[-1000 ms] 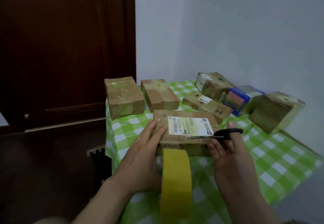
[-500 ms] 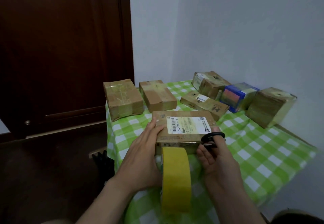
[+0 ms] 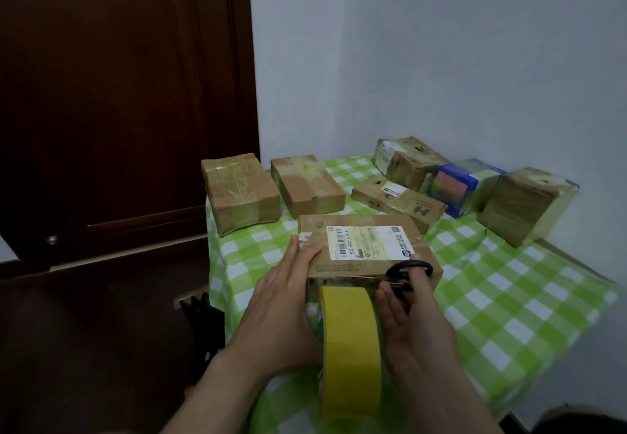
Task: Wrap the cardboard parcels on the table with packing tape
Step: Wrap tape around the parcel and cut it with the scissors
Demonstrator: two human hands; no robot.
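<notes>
A flat cardboard parcel (image 3: 359, 226) with a white shipping label lies near the table's front. My left hand (image 3: 285, 304) rests flat against its left front corner, fingers on the top edge. A yellow tape roll (image 3: 349, 348) hangs from the parcel's front face between my hands, its strip stuck to the box. My right hand (image 3: 414, 325) grips black scissors (image 3: 405, 272), whose blades lie along the parcel's front top edge at the tape strip.
Several other parcels stand behind: two taped brown boxes (image 3: 239, 192) (image 3: 307, 186) at the left, three more and a blue box (image 3: 464, 186) toward the wall at the right. The table wears a green checked cloth (image 3: 502, 298). A dark wooden door (image 3: 118, 111) fills the left.
My right hand with the scissors has come down from the parcel's top to its front edge, beside the tape. My left hand stays on the parcel's corner.
</notes>
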